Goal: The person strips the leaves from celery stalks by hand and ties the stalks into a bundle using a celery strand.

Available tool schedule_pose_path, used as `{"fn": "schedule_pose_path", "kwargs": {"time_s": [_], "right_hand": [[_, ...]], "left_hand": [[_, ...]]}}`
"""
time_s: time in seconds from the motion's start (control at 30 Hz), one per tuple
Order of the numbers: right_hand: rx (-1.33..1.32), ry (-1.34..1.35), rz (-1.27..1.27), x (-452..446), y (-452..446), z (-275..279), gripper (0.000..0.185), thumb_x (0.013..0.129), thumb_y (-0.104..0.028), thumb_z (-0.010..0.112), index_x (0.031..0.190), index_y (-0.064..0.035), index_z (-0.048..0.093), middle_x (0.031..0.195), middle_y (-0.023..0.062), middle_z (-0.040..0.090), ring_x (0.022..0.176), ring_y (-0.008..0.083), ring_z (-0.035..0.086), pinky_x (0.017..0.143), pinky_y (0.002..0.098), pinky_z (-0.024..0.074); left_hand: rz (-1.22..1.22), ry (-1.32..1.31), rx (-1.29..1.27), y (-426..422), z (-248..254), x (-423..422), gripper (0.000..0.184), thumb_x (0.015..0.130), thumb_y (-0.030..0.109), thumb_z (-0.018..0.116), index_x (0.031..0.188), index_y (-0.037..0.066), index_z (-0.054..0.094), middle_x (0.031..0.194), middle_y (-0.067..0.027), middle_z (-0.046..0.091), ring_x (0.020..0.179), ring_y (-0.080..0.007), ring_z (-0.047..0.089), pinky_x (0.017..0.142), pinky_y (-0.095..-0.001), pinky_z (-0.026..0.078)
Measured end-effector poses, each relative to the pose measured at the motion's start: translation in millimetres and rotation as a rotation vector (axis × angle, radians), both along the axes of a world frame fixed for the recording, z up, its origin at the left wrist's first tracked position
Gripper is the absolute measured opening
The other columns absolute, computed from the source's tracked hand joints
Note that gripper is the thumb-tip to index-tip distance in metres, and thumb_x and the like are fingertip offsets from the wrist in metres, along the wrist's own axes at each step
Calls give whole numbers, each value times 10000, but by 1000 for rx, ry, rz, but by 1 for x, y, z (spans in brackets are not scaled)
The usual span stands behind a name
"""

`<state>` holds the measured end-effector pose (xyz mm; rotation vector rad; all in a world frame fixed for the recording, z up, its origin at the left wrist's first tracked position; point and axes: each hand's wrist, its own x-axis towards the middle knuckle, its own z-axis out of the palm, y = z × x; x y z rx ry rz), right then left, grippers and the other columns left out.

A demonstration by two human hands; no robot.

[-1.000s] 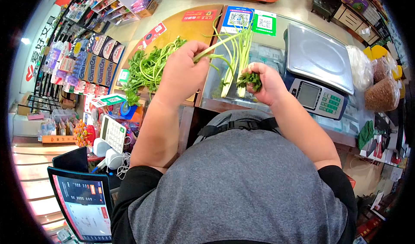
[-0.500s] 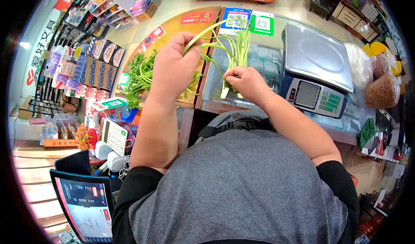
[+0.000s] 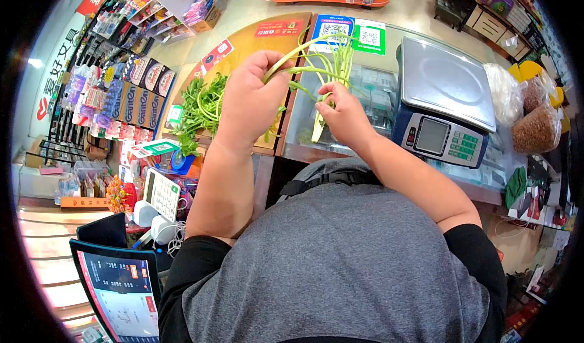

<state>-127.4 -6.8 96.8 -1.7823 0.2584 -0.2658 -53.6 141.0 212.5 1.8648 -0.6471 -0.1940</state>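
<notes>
Several green stems (image 3: 294, 53) run from the left hand (image 3: 255, 100), which is closed around them, toward the upper middle of the frame. Over the last second the right hand (image 3: 345, 115) has risen from the lower stalk ends to the held stems, so both hands now seem to work at one place. Its fingers are curled and narrow; whether they pinch a shoot, or keep the dark leaf clump that showed there earlier, I cannot tell. Behind it, pale stalks (image 3: 342, 63) lie on the glass counter (image 3: 372, 93). Left of centre, a leafy bunch (image 3: 201, 106) lies on the wooden counter (image 3: 252, 44); the scale (image 3: 447, 87) stands at upper right, untouched.
</notes>
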Motion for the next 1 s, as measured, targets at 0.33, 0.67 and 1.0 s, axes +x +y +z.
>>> {"fn": "schedule_pose_path", "kwargs": {"time_s": [0.33, 0.67, 1.0], "right_hand": [[-46, 16, 134, 2, -8, -23, 134, 889, -159, 597, 939, -40, 633, 772, 94, 631, 717, 175, 580, 686, 323, 479], [432, 149, -284, -3, -60, -43, 114, 827, -173, 547, 854, -75, 600, 699, 45, 583, 585, 162, 522, 517, 309, 409], [1182, 77, -249, -56, -111, -29, 56, 879, -183, 553, 847, -137, 557, 691, 8, 557, 476, 113, 415, 416, 250, 314]], "left_hand": [[32, -70, 34, 1, -3, 7, 117, 857, 35, 592, 971, 22, 611, 821, 39, 574, 717, -30, 495, 649, -183, 396], [-22, -53, 132, -3, -28, 18, 144, 878, 50, 584, 1011, 0, 608, 867, 13, 610, 792, -43, 534, 698, -209, 436], [30, 300, -414, -60, -40, 86, 81, 954, 184, 569, 980, 110, 590, 685, 61, 501, 563, -31, 438, 470, -187, 358]]}}
